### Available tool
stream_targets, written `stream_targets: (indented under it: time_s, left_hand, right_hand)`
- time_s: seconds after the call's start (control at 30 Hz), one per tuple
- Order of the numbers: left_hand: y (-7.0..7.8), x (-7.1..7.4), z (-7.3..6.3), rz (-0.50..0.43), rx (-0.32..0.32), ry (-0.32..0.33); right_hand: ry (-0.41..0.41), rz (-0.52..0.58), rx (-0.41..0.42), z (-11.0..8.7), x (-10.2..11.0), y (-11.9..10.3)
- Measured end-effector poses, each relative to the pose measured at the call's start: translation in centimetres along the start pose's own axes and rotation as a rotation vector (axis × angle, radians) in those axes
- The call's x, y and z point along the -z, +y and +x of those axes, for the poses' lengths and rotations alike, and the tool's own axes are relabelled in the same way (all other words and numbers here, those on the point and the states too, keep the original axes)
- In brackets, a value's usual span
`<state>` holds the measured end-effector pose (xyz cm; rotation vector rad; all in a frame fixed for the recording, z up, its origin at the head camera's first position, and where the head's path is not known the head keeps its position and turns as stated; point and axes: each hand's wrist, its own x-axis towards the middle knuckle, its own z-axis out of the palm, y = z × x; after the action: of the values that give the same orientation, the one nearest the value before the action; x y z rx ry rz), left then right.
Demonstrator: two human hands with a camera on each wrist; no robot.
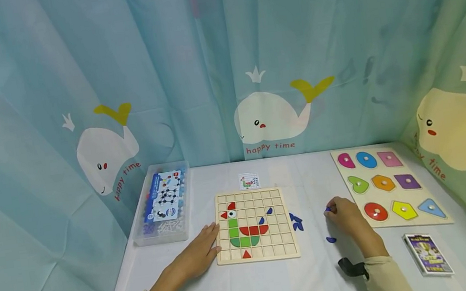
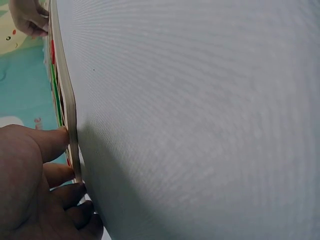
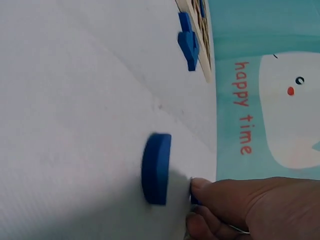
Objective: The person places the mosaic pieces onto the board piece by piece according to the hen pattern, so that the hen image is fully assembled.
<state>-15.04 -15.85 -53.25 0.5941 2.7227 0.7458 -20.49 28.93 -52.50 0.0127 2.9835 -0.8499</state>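
Observation:
My left hand (image 1: 201,252) rests along the left edge of a wooden grid board (image 1: 274,248), its thumb and fingertips at the rim in the left wrist view. On the board, red, green and blue pieces and a white eye piece (image 1: 231,214) form a bird shape. To the right of the board, my right hand (image 1: 344,214) pinches a small blue piece (image 1: 328,209) between thumb and fingers, mostly hidden by them. A blue half-moon piece (image 3: 156,169) lies on the cloth close to that hand. Several more blue pieces (image 1: 298,226) lie by the board's right edge.
A small picture card (image 1: 249,181) lies behind the board. At the left stands a clear plastic box (image 1: 140,233) of parts. On the right are a wooden shape puzzle (image 1: 436,220) and a card box (image 1: 428,254). A curtain (image 1: 187,72) hangs behind the table.

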Motion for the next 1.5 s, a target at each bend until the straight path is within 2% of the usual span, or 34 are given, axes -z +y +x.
stream_targets:
  time_s: [0.33, 0.7, 0.9, 1.1, 1.5]
  left_hand:
    - [-0.1, 0.0, 0.1, -0.002, 0.002, -0.001]
    - [-0.3, -0.1, 0.1, 0.004, 0.004, -0.004]
    - [-0.3, -0.2, 0.1, 0.007, 0.009, -0.007]
    - [-0.2, -0.3, 0.1, 0.005, 0.012, -0.005]
    - [0.0, -0.1, 0.1, 0.0, 0.02, -0.006]
  right_hand:
    - [0.02, -0.019, 0.049, 0.4, -2.0, -2.2]
    - [0.012, -0.017, 0.13, -0.5, -4.3, -8.6]
    - [-0.01, -0.06, 0.149, -0.9, -6.0, -11.1]
    - [-0.054, -0.061, 0.138, -0.8, -6.7, -12.2]
    - [-0.11, -0.015, 0.122, -0.2, -6.6, -12.7]
